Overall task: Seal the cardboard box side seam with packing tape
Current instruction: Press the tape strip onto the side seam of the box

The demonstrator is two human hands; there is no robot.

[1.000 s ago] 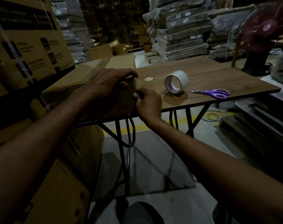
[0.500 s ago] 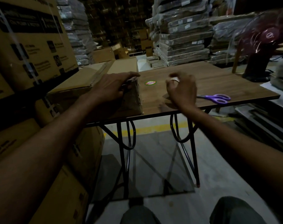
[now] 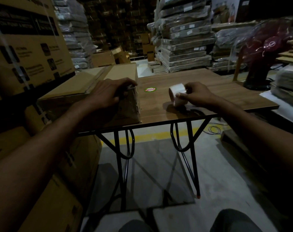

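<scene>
A person's left hand (image 3: 108,92) clamps over the near top corner of the box (image 3: 122,72), fingers curled over the edge and thumb on the side face, apparently to keep it steady on the counter (image 3: 209,81) for taping. Right of the box, beyond a round sticker (image 3: 150,89), the right hand (image 3: 197,96) pinches the tape (image 3: 175,96), which stands on edge, well apart from the box. The box's side face glistens as if partly taped; in the dim light, seam coverage cannot be judged. The roll likely goes boxward next.
</scene>
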